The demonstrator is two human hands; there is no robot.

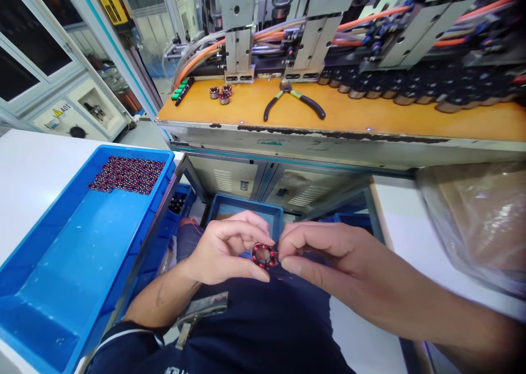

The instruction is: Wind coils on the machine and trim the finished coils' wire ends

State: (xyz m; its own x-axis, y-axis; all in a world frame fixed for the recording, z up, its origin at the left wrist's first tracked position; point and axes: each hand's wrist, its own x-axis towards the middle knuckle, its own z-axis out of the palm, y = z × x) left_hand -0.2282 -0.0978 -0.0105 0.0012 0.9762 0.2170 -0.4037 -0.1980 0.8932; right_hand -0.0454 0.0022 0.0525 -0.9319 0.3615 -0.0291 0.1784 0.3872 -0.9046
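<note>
Held in front of my body is a small ring-shaped motor stator (pixel 264 256) with red copper windings round its inside. My left hand (pixel 230 248) grips its rim between thumb and fingers. On the other side, my right hand (pixel 320 251) is closed in a pinch at the stator's right edge, where thin reddish wire ends seem to lie between thumb and forefinger. The exact contact at those fingertips is too small to make out. Beyond my hands, three similar stators (pixel 224 97) stand on the orange bench top (pixel 246 114).
To the left, a large blue tray (pixel 61 264) on a white table holds many stators (pixel 129 174) at its far end. Pliers (pixel 293 97), green-and-black markers (pixel 183 92) and rows of dark cylindrical parts (pixel 394 89) rest on the bench below machine fixtures (pixel 238 40). A plastic-wrapped bundle (pixel 476 220) lies right.
</note>
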